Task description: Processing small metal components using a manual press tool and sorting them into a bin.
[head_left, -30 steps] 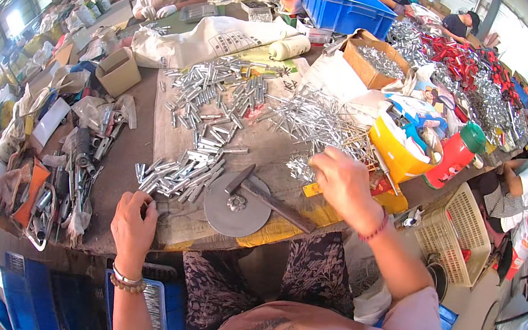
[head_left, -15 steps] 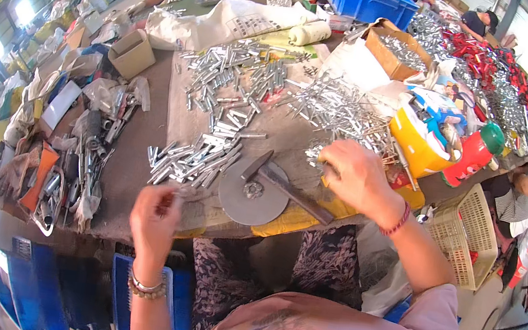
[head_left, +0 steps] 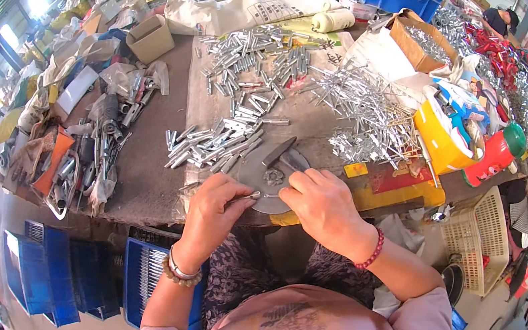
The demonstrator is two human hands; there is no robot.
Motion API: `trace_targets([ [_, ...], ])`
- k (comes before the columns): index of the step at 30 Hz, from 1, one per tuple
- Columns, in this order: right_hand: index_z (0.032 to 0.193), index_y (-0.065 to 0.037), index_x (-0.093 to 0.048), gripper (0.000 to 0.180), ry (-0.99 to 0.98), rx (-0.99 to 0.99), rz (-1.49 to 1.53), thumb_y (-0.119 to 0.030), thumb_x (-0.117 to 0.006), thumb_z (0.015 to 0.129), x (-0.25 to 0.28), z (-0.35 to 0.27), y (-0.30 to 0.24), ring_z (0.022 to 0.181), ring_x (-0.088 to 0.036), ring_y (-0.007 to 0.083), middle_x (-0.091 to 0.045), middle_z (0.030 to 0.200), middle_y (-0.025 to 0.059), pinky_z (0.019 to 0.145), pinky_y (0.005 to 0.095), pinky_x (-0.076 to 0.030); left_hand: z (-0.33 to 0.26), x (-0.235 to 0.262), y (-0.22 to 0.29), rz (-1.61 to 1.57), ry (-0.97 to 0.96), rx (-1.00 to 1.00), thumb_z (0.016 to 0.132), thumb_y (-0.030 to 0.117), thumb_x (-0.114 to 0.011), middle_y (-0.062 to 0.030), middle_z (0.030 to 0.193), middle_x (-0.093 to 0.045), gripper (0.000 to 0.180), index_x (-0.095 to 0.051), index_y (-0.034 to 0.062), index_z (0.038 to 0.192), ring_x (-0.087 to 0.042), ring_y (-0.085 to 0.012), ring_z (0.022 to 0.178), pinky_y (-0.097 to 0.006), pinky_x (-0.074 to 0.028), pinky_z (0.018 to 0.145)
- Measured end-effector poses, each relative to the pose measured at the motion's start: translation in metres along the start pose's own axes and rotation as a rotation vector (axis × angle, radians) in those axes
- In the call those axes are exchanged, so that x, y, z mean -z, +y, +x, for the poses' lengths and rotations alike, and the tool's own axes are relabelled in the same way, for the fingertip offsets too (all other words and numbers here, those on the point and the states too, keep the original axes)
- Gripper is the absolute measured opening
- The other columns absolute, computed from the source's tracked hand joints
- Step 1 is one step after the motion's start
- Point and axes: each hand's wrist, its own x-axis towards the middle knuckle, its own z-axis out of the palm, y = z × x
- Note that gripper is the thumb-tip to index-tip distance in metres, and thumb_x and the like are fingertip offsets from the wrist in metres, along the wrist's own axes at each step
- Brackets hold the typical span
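While both hands (head_left: 272, 203) pinch, metal pin (head_left: 247, 196) lies left-right.

Open cardboard box (head_left: 150, 37) left of parts; white printed sack (head_left: 245, 7) behind; yellow carton (head_left: 440, 132) right.

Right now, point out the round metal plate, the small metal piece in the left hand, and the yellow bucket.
round metal plate (head_left: 262, 165): head view, bare grey face left of its centre.
small metal piece (head_left: 247, 196): head view, tip protruding from the left hand (head_left: 213, 215).
yellow bucket (head_left: 435, 136): head view, its yellow side wall.
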Motion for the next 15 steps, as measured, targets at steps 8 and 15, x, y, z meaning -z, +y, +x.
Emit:
trace_targets([
  [8,0.095,-0.011,-0.073,0.01,0.036,0.032,0.033,-0.008,-0.071,0.085,-0.0055,0.0028,0.0042,0.092,-0.065,0.0261,-0.059,0.095,0.0054,0.082,0.0418,-0.051,-0.0022,-0.0021,0.001,-0.003,0.023,0.029,0.087,0.003,-0.087,-0.0099,0.096,-0.071,0.018,-0.082,0.0017,0.103,-0.071,-0.0283,0.089,-0.038,-0.056,0.079],
  [15,0.095,-0.011,-0.072,0.011,0.011,0.045,0.068,-0.007,-0.072,0.085,-0.0082,0.0057,0.0071,0.094,-0.064,0.0264,-0.059,0.095,0.0047,0.083,0.0416,-0.051,-0.0041,-0.0072,-0.0034,-0.012,0.063,-0.006,0.086,0.0,-0.088,-0.0083,0.096,-0.07,0.017,-0.082,0.003,0.102,-0.07,-0.0255,0.085,-0.036,-0.055,0.076],
])
